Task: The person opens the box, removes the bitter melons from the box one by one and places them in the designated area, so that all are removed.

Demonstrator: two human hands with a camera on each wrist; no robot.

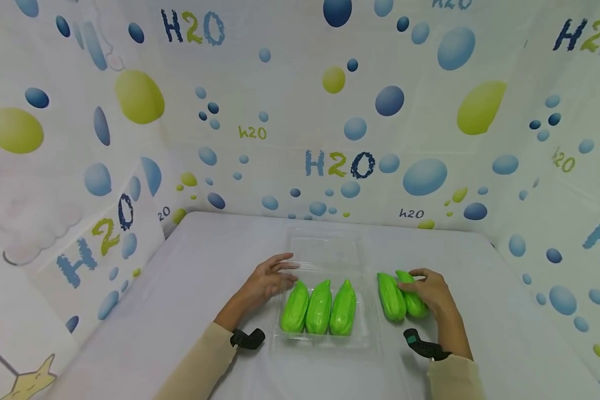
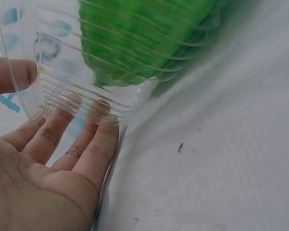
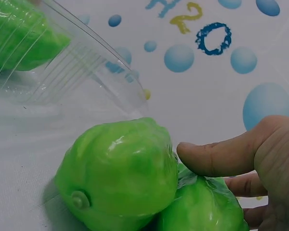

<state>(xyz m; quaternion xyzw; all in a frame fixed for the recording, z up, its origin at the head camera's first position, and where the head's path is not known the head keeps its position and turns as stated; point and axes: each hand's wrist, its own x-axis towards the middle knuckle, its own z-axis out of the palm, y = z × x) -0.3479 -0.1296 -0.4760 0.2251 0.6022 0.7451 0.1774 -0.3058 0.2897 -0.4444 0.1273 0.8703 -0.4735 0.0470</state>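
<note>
Three bright green, ribbed, gourd-like vegetables point(image 1: 318, 307) lie side by side in a clear plastic clamshell container point(image 1: 367, 319). At its left back corner my left hand point(image 1: 264, 284) holds the container, thumb near the rim point(image 2: 19, 108) and fingers around the ribbed wall. Two more green gourds lie to the right of the container, touching each other. My right hand point(image 1: 432, 289) grips the outer gourd point(image 1: 416, 305), thumb on its near side and fingers around the far side. The inner gourd point(image 1: 391, 297) leans against it, its small stem end facing the right wrist camera.
The container's open lid point(image 1: 324, 249) lies flat behind it on the white tabletop point(image 1: 220, 239). A printed H2O backdrop point(image 1: 290, 83) with blue and green spots surrounds the table. Black wrist devices point(image 1: 247, 339) sit on both forearms.
</note>
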